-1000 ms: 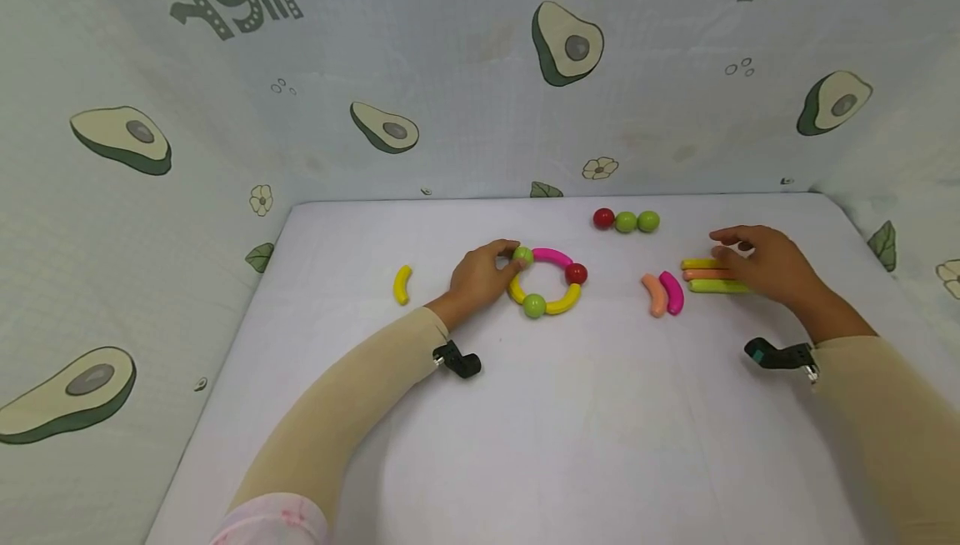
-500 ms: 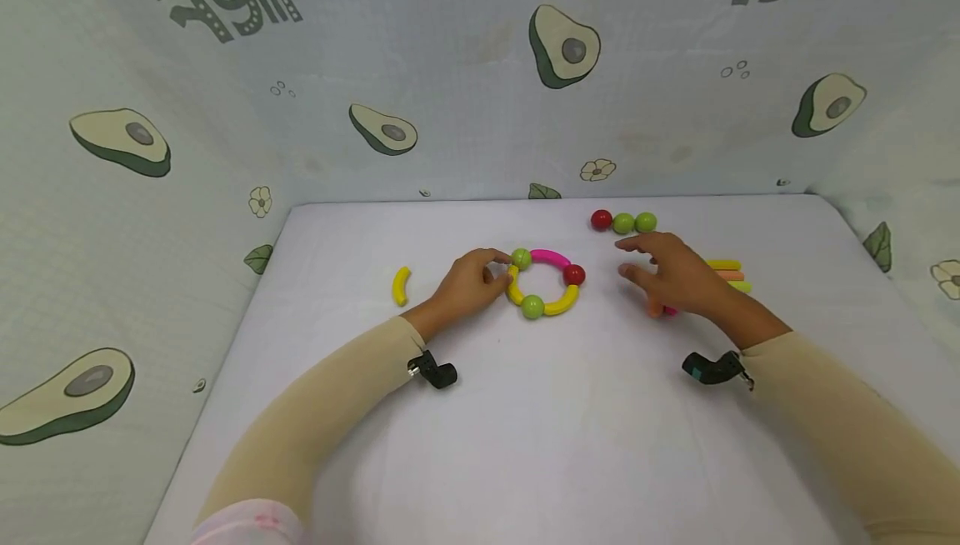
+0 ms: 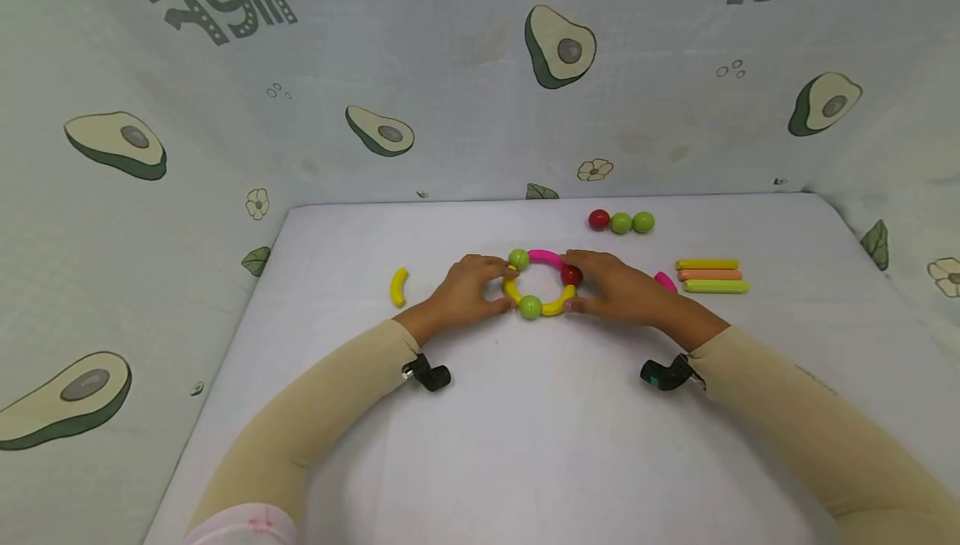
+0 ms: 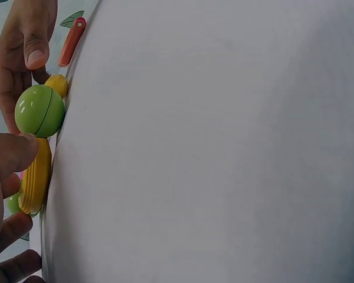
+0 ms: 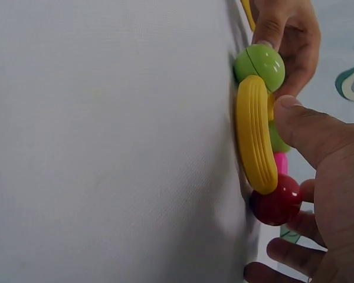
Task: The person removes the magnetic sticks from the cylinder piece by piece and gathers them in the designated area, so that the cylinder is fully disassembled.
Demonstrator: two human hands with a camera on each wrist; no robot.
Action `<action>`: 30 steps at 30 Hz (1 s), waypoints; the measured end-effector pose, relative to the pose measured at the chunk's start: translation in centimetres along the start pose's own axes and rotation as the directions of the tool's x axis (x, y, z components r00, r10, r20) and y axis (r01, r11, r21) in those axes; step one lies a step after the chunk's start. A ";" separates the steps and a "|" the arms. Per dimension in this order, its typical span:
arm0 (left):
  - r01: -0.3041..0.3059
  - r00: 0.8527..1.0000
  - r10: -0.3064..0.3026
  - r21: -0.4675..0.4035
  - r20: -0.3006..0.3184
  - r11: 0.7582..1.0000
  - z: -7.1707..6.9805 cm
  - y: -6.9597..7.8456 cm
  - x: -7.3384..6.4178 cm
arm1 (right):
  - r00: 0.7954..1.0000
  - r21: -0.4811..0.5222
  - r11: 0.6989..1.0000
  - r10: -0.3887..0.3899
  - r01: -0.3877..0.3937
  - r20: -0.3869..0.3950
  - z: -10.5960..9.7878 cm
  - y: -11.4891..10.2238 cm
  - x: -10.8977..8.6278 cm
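Observation:
A ring (image 3: 543, 257) of toy balls and curved rods lies on the table. It joins two green balls, a red ball (image 5: 274, 203), a pink rod and yellow rods. My left hand (image 3: 465, 293) grips its left side, thumb by the near green ball (image 4: 40, 112) and fingers by the far end of a yellow curved rod (image 4: 37, 177). From the right, my right hand (image 3: 626, 293) holds the ring, thumb by the front yellow curved rod (image 5: 256, 135) and fingers around the red ball. Part of the ring's right side is hidden behind that hand.
A loose yellow curved rod (image 3: 398, 287) lies to the left. Behind the ring sits a row of one red ball (image 3: 598, 220) and two green balls (image 3: 632, 222). Three straight rods (image 3: 708, 275) lie right, beside a partly hidden pink rod (image 3: 664, 281).
My right hand has come left from the straight rods, past the curved rods, onto the ring. My left hand has shifted from the far green ball down along the ring's left side.

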State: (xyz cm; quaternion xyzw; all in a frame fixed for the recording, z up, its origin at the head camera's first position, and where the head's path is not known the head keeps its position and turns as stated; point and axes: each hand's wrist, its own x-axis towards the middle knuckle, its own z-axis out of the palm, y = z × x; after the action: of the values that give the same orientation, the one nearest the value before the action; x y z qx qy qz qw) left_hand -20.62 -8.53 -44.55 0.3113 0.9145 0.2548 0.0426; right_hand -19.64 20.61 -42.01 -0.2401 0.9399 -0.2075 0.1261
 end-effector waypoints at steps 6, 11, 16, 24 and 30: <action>0.022 1.000 -0.022 0.030 0.014 0.999 0.0 0.2 0.2 | 0.998 -0.040 0.998 0.052 -0.051 0.025 0.2 -0.6 0.7; 0.039 0.999 -0.040 0.034 0.006 0.999 0.0 0.5 0.4 | 0.996 -0.047 0.996 0.077 -0.076 0.033 0.2 -0.6 0.9; 0.051 0.999 -0.051 0.062 0.000 0.997 0.1 0.6 0.6 | 0.997 -0.045 0.997 0.069 -0.068 0.025 0.2 -0.4 1.1; 0.059 0.998 -0.058 0.079 -0.014 0.995 0.3 0.8 0.7 | 0.996 -0.040 0.996 0.084 -0.083 0.018 0.3 -0.6 1.0; 0.068 0.997 -0.066 0.101 -0.030 0.992 0.3 0.9 0.8 | 0.998 -0.039 0.997 0.068 -0.067 0.009 0.3 -0.4 1.0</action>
State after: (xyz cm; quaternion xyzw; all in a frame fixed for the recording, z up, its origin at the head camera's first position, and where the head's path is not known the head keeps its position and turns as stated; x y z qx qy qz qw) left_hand -20.71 -7.37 -44.32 0.2788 0.9368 0.2101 0.0232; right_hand -20.24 19.63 -42.23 -0.2116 0.9506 -0.1839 0.1331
